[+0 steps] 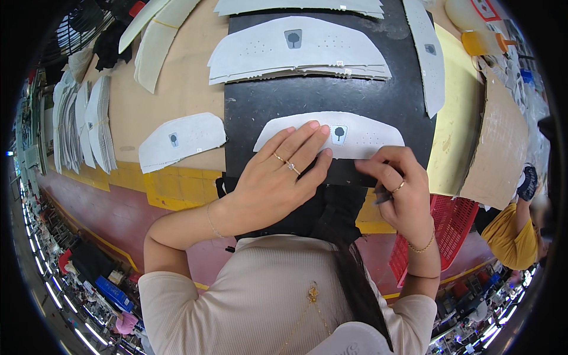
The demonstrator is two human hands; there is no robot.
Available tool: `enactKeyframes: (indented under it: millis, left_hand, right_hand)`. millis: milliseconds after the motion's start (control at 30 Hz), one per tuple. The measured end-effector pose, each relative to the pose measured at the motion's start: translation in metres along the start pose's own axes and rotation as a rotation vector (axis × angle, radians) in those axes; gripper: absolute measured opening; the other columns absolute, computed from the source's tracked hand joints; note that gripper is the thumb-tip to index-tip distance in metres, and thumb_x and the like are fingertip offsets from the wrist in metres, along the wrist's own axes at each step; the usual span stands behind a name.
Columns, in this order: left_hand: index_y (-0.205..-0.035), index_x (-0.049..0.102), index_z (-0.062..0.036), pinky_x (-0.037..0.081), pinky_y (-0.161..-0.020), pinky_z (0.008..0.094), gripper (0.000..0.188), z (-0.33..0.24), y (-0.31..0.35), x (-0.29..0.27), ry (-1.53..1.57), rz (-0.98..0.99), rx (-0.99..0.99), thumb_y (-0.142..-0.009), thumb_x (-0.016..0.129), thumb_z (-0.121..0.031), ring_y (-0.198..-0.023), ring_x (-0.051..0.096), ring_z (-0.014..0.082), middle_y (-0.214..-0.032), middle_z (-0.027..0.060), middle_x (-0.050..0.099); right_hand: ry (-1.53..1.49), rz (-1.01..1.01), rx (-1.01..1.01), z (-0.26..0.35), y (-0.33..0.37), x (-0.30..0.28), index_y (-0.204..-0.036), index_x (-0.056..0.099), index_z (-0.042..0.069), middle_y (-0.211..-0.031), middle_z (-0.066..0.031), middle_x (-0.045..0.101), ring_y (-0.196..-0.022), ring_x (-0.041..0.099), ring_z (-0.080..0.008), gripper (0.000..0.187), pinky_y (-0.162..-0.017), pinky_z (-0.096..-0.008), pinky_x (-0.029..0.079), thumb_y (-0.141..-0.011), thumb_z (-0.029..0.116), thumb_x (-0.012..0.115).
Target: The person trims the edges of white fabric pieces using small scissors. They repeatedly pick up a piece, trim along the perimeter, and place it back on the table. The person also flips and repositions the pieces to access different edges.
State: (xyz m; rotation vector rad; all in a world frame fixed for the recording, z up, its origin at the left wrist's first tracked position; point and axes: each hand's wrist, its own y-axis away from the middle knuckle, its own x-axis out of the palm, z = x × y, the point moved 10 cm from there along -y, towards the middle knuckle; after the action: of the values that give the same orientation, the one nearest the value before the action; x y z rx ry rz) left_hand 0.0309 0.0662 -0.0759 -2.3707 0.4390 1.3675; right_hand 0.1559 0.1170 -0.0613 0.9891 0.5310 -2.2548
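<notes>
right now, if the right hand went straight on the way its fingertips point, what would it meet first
Likely the left hand: the right hand points left toward it near the lower edge of the white panel; depth is unclear.

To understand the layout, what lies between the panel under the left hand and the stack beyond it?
Between the panel and the stack, the head view shows only a strip of the black mat.

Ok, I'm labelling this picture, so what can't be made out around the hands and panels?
- Head view: the small dark thing at the right hand, blurred and partly covered by that hand.
- Head view: part of the near white panel, under the left hand.
- Head view: the topmost panels, cut off by the upper edge.
</notes>
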Motion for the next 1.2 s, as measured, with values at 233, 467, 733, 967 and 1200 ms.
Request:
enactKeyframes:
  millis: [233,467,733,967,1200]
  left_hand:
    - [-0.117,0.063,-0.0025,0.041,-0.106,0.0458,0.047,-0.001,-0.001,-0.002,-0.036,-0.022,0.012,-0.073,0.073,-0.010,-0.132,0.047,0.0343,-0.141,0.0178,0.050]
    - [-0.119,0.064,-0.0034,0.042,-0.103,0.0443,0.049,-0.006,-0.006,-0.002,-0.091,-0.085,0.000,-0.072,0.071,-0.013,-0.127,0.051,0.0327,-0.130,0.0180,0.055]
    - [-0.116,0.065,-0.0030,0.044,-0.099,0.0447,0.037,-0.014,-0.010,0.000,-0.210,-0.084,-0.013,-0.081,0.061,-0.016,-0.123,0.052,0.0326,-0.125,0.0186,0.058]
    - [-0.115,0.066,-0.0030,0.044,-0.098,0.0452,0.034,-0.016,-0.011,0.000,-0.240,-0.085,-0.040,-0.083,0.059,-0.015,-0.122,0.054,0.0322,-0.123,0.0187,0.059]
    - [-0.117,0.065,-0.0037,0.044,-0.099,0.0457,0.036,-0.016,-0.008,0.003,-0.265,-0.089,-0.031,-0.084,0.058,-0.016,-0.123,0.053,0.0333,-0.125,0.0193,0.058]
  right_hand:
    - [0.075,0.035,-0.100,0.015,-0.004,0.006,-0.096,0.073,0.011,-0.097,-0.0056,0.060,-0.066,0.058,-0.0201,0.039,-0.062,-0.0323,0.047,-0.060,0.000,0.065]
    - [0.315,-0.052,-0.071,0.010,-0.004,0.008,-0.117,0.071,0.014,-0.108,-0.0050,0.063,-0.064,0.054,-0.0159,0.054,-0.061,-0.0301,0.045,-0.065,-0.001,0.064]
    - [0.421,-0.006,-0.104,0.014,-0.005,0.015,-0.118,0.070,0.012,-0.109,-0.0060,0.062,-0.063,0.054,-0.0155,0.044,-0.060,-0.0290,0.044,-0.075,0.008,0.063]
    - [0.392,-0.048,-0.075,0.011,-0.007,0.015,-0.116,0.069,0.012,-0.107,-0.0055,0.061,-0.061,0.055,-0.0157,0.041,-0.058,-0.0297,0.043,-0.076,0.008,0.063]
    - [0.407,-0.055,0.005,0.008,-0.015,0.015,-0.117,0.068,0.012,-0.102,-0.0034,0.060,-0.058,0.056,-0.0159,0.044,-0.057,-0.0296,0.045,-0.074,0.004,0.066]
